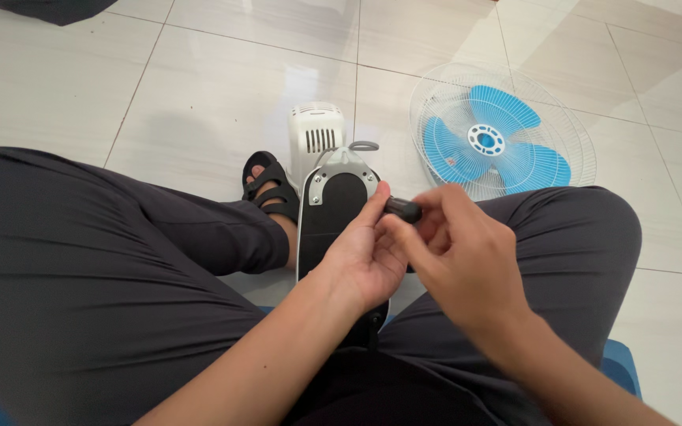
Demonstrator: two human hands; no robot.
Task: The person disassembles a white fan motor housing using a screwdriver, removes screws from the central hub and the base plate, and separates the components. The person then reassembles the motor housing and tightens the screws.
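Observation:
A small black knob-like part (402, 210) is pinched between the fingertips of my left hand (361, 256) and my right hand (455, 252), just above my lap. Under my left hand stands a fan body with a black panel and silver rim (329, 213), upright between my knees. Its white vented motor housing (316, 140) points away from me. My hands hide the panel's right edge.
A white wire grille with a blue three-blade fan blade (492, 142) lies on the tiled floor at the right. My foot in a black sandal (271, 188) rests beside the motor housing. My dark-trousered legs (80, 268) fill both sides; I sit on a blue seat (617, 363).

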